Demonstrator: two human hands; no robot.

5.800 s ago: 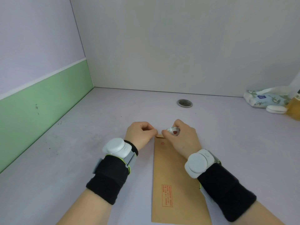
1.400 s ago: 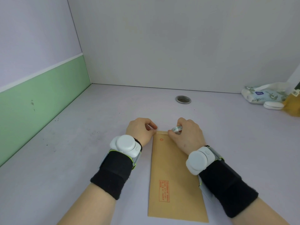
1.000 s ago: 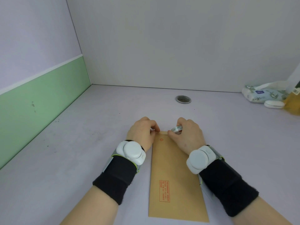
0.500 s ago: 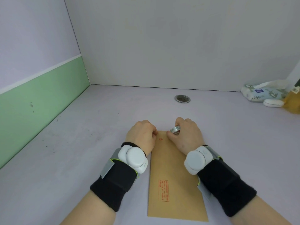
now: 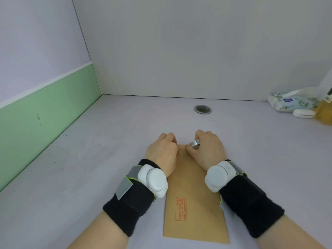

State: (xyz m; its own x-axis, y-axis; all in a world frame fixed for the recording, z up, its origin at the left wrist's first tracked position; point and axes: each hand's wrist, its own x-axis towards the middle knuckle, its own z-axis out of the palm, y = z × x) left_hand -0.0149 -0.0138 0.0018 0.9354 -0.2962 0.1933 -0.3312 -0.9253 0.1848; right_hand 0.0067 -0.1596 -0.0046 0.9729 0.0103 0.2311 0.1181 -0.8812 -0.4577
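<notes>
A long brown paper envelope (image 5: 195,200) with a red printed box lies flat on the pale desk, its far end between my hands. My left hand (image 5: 164,151) sits at the envelope's far left corner with its fingers curled under; what they touch is hidden. My right hand (image 5: 206,150) is at the far right corner, fingers curled around a small roll of clear tape (image 5: 195,143). Both wrists wear black bands with white devices.
A round metal cable grommet (image 5: 202,109) is set in the desk near the back wall. At the far right stand a tissue pack (image 5: 287,103), a small white oval case (image 5: 304,113) and a yellowish bottle (image 5: 326,114). A green-panelled wall runs along the left.
My left hand has slid right and turned, so it now covers the envelope's far left corner. My right hand has stayed on the tape roll at the far right corner.
</notes>
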